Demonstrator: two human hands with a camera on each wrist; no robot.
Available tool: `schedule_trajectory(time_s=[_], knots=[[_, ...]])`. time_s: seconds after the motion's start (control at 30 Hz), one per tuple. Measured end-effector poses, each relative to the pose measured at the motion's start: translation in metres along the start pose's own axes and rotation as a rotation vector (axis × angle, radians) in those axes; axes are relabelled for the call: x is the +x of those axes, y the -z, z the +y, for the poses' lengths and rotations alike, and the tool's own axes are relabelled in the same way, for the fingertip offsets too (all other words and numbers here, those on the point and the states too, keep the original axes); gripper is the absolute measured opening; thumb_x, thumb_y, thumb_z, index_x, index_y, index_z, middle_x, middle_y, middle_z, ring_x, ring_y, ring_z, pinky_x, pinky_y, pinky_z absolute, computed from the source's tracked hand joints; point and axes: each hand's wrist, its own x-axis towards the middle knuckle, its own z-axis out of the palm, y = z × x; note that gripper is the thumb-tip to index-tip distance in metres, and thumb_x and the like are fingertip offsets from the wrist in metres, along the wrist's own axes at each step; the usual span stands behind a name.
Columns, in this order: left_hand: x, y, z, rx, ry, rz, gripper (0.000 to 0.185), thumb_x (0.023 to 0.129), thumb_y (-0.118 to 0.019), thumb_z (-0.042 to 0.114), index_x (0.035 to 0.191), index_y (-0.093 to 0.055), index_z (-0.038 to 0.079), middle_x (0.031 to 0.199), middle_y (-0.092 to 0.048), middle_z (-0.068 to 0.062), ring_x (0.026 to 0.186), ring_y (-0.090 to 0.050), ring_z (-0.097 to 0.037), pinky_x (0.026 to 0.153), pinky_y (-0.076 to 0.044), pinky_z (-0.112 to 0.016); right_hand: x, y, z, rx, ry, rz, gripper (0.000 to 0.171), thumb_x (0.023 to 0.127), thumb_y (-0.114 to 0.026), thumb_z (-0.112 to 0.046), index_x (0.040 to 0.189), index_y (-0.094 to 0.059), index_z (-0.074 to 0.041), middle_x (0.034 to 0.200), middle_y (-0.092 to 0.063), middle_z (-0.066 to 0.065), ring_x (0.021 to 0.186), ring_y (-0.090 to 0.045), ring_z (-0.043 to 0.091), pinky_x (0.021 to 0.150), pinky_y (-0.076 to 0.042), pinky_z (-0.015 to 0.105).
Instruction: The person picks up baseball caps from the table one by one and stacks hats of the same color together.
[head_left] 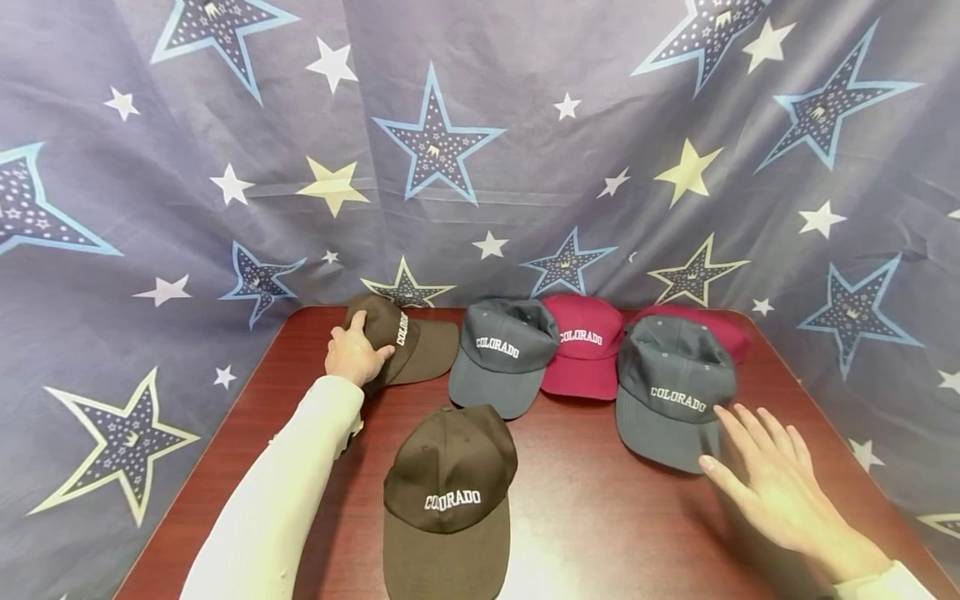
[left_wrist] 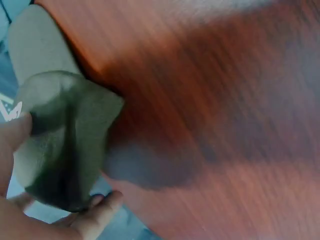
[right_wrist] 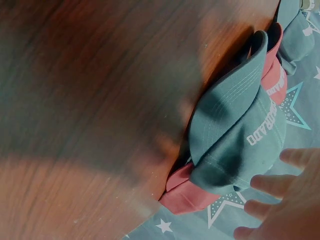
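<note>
At the back left of the table, my left hand [head_left: 352, 354] grips the crown of a dark brown baseball cap [head_left: 423, 350]. In the left wrist view the thumb [left_wrist: 15, 131] lies on one side of that cap [left_wrist: 75, 130] and the fingers reach round the other. My right hand [head_left: 776, 479] is spread with its fingers straight, close by a grey cap [head_left: 675, 383] on the right; whether it touches the cap I cannot tell. A second brown cap [head_left: 450, 475] lies at the front middle, its brim toward me.
Another grey cap [head_left: 502, 350] overlaps a red cap [head_left: 581, 346] along the back. Behind the right grey cap, a further red cap [head_left: 727, 333] is partly hidden. A star-patterned cloth [head_left: 480, 158] hangs around the wooden table [head_left: 592, 500].
</note>
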Motion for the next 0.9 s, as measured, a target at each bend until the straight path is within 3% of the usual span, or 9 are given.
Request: schedule_trajectory(time_s=[0.27, 0.5, 0.73, 0.9], knots=[[-0.005, -0.005, -0.007, -0.055, -0.046, 0.093, 0.07, 0.092, -0.076, 0.019, 0.153, -0.041, 0.014, 0.127, -0.052, -0.038, 0.112, -0.055, -0.058, 0.097, -0.045, -0.066, 0.001, 0.0, 0.002, -0.005, 0.011, -0.001, 0.075, 0.099, -0.066, -0.04, 0.159, -0.035, -0.01, 0.152, -0.039, 0.032, 0.147, -0.021, 0.052, 0.121, 0.009, 0.063], [-0.004, -0.005, -0.013, -0.126, -0.091, 0.155, 0.061, 0.093, -0.074, 0.015, 0.15, -0.05, 0.017, 0.128, -0.056, -0.034, 0.117, -0.054, -0.056, 0.1, -0.044, -0.065, 0.001, 0.0, 0.002, -0.001, 0.007, 0.001, 0.075, 0.099, -0.065, -0.04, 0.16, -0.034, -0.011, 0.153, -0.038, 0.031, 0.147, -0.021, 0.052, 0.121, 0.009, 0.063], [-0.003, -0.001, -0.018, -0.219, -0.118, 0.212, 0.054, 0.093, -0.075, 0.013, 0.145, -0.06, 0.018, 0.14, -0.059, -0.026, 0.129, -0.052, -0.05, 0.105, -0.042, -0.062, 0.001, 0.0, 0.002, 0.0, 0.005, -0.001, 0.075, 0.099, -0.065, -0.041, 0.16, -0.034, -0.011, 0.153, -0.039, 0.032, 0.146, -0.022, 0.053, 0.121, 0.008, 0.064], [-0.002, -0.001, -0.021, -0.247, -0.158, 0.259, 0.047, 0.093, -0.074, 0.011, 0.14, -0.066, 0.016, 0.137, -0.061, -0.024, 0.128, -0.054, -0.047, 0.105, -0.044, -0.059, 0.001, 0.0, 0.002, 0.003, 0.002, -0.007, 0.075, 0.099, -0.065, -0.041, 0.16, -0.034, -0.011, 0.153, -0.038, 0.032, 0.146, -0.022, 0.053, 0.121, 0.008, 0.064]])
